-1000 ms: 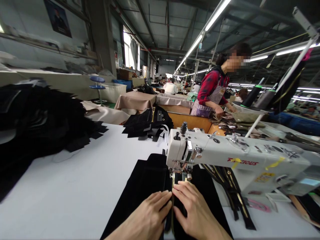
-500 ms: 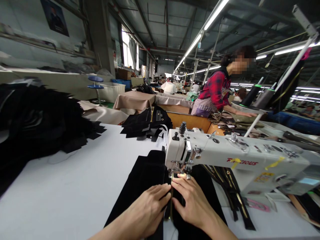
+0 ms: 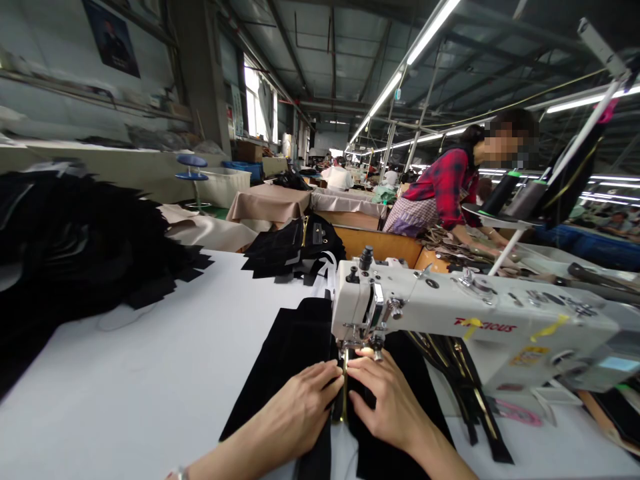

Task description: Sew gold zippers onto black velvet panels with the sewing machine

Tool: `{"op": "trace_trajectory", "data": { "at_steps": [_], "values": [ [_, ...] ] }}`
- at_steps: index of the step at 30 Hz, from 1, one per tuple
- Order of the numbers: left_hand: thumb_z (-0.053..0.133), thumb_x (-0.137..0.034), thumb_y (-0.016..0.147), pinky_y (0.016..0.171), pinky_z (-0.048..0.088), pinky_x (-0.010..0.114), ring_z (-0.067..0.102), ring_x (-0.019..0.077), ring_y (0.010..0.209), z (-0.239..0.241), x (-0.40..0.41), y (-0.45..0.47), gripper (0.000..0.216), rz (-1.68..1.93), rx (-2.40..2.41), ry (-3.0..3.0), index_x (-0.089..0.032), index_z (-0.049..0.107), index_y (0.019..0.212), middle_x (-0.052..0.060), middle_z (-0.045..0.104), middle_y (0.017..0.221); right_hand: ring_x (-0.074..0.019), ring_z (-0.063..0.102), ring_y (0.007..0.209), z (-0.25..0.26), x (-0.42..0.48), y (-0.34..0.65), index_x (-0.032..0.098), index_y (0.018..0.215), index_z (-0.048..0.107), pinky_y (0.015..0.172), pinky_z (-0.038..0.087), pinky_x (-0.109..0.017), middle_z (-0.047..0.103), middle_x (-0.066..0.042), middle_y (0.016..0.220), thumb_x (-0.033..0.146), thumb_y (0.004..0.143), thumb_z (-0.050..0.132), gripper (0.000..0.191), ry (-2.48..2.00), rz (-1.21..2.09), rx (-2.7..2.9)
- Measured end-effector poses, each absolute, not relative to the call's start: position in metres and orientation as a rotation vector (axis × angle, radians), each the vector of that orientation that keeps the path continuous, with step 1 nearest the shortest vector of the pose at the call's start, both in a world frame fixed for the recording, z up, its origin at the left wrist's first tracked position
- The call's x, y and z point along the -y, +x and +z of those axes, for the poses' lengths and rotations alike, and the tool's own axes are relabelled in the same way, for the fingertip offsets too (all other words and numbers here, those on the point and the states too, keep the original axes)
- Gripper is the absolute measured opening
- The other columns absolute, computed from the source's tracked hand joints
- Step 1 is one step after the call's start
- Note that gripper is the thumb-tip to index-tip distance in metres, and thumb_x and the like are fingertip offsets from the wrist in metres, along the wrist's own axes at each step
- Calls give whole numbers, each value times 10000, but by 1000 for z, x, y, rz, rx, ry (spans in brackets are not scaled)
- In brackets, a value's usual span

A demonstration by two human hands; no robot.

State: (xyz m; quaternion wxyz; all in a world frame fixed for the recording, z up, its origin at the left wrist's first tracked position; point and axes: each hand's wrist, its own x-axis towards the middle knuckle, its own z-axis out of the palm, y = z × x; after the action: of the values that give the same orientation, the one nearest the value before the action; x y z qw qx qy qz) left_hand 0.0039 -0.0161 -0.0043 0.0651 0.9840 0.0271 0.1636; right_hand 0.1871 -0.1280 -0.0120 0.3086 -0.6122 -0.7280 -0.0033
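Big sewing hall (image 3: 300, 80) you've got there, long strip lights overhead. Your white worktop (image 3: 150, 373) has a heap of black pieces (image 3: 80, 227) at its left end. Biggest thing in front of you is the white sewing machine (image 3: 430, 300), with red lettering (image 3: 500, 327) that reads roughly "F…CIOUS", part of it under yellow tape (image 3: 473, 327). There's a yellow sticker (image 3: 529, 355) too, but its print's too small to read. The plain matte black fabric (image 3: 285, 347) lies flat on the worktop, running beneath the needle end. Your left hand (image 3: 310, 400) has its fingers bunched narrow at the zip; can't tell if they're pinching. Your right hand (image 3: 383, 390) is palm down, thumb well apart from the forefinger, fingertips by the presser foot. The gold-toothed zip (image 3: 344, 400) runs between your hands, straight toward the needle.
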Motion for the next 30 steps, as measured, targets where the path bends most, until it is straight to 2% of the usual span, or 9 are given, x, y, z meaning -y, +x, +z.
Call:
{"op": "trace_trajectory", "data": {
  "at_steps": [7, 13, 18, 21, 25, 30],
  "values": [
    [429, 2, 834, 1096, 447, 386, 570, 240, 1184, -12, 13, 7, 361, 506, -45, 2985, -117, 572, 1144, 101, 636, 1126, -242, 597, 1156, -11, 126, 189, 215, 1126, 677, 1119, 338, -451, 707, -40, 1155, 137, 816, 592, 331, -1603, -42, 1946],
    [420, 32, 815, 1010, 516, 387, 584, 257, 1130, -12, 4, 16, 383, 545, -16, 2990, -102, 554, 1147, 114, 621, 1107, -229, 633, 1095, -8, 117, 194, 216, 1129, 691, 1089, 388, -434, 699, -45, 1184, 159, 823, 586, 328, -1612, -15, 1947],
    [435, 37, 822, 1035, 494, 372, 586, 230, 1104, -13, 1, 18, 369, 604, -24, 2965, -138, 550, 1126, 81, 619, 1072, -264, 600, 1150, -10, 119, 196, 186, 1224, 654, 1094, 391, -470, 670, -72, 1248, 182, 833, 599, 395, -1693, -18, 1937],
    [453, 15, 819, 965, 527, 363, 610, 225, 1045, -15, 2, 16, 331, 636, -109, 2920, -161, 565, 1077, 78, 615, 1047, -269, 579, 1178, -10, 123, 195, 187, 1266, 624, 1106, 371, -480, 647, -76, 1284, 177, 850, 591, 417, -1702, -1, 1926],
    [451, -4, 819, 807, 559, 342, 632, 215, 897, -19, 5, 12, 280, 679, -168, 2869, -176, 580, 998, 58, 617, 945, -239, 576, 1148, -7, 129, 192, 199, 1155, 669, 1064, 407, -426, 683, -58, 1154, 140, 878, 537, 313, -1574, 49, 1941],
    [424, -28, 874, 801, 557, 328, 640, 206, 864, -18, 5, 13, 246, 746, -113, 2898, -169, 586, 995, 67, 627, 919, -250, 573, 1128, -5, 129, 188, 221, 1081, 701, 1046, 417, -434, 699, -47, 1078, 123, 836, 564, 297, -1510, 53, 1951]
  ]
}}
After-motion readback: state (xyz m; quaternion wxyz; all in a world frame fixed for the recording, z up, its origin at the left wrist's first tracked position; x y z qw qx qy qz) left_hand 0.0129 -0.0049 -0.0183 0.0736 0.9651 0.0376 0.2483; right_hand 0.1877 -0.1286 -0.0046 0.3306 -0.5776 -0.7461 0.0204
